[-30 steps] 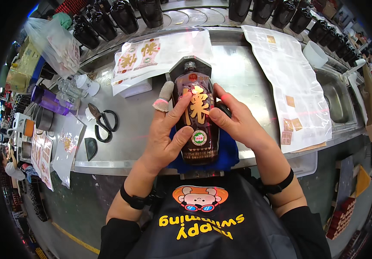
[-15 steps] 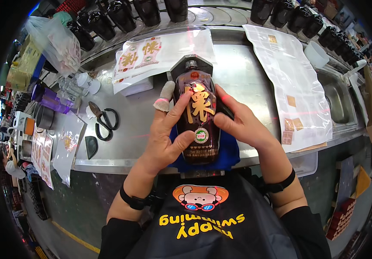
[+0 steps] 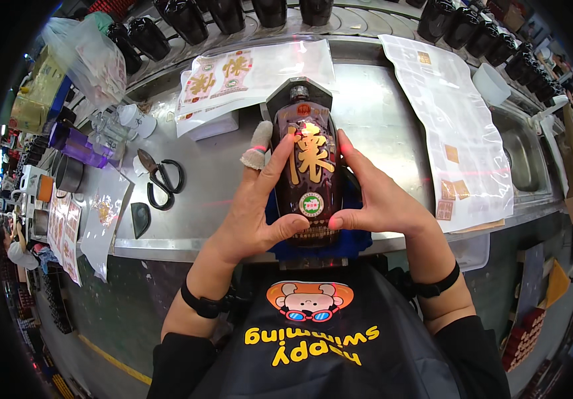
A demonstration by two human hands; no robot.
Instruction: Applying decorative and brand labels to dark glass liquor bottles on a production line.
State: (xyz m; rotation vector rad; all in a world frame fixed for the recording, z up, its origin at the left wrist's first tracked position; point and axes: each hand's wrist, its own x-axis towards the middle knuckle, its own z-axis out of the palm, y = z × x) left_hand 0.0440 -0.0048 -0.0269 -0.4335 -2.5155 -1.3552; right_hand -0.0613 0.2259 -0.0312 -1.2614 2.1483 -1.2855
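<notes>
- A dark brown bottle lies flat on a blue cloth at the near edge of the steel table, its black cap end pointing away from the person
- The bottle's front faces up, with a large gold character label and, below it, a small round green and white sticker
- The left hand grips the bottle's left side – fingers stretched along the glass, thumb pressed in near the round sticker; a white fabric cot covers one fingertip
- The right hand holds the right side the same way, its thumb meeting the bottle just beside the left thumb, so both hands are closed around the bottle
- Black-handled scissors lie on the table to the left, well apart from the hands
- Sheets of gold labels rest at the table's far side, above the bottle
- A long clear backing sheet with a few small tan stickers lies to the right
- Rows of black bottles stand along the far edge – behind the table
</notes>
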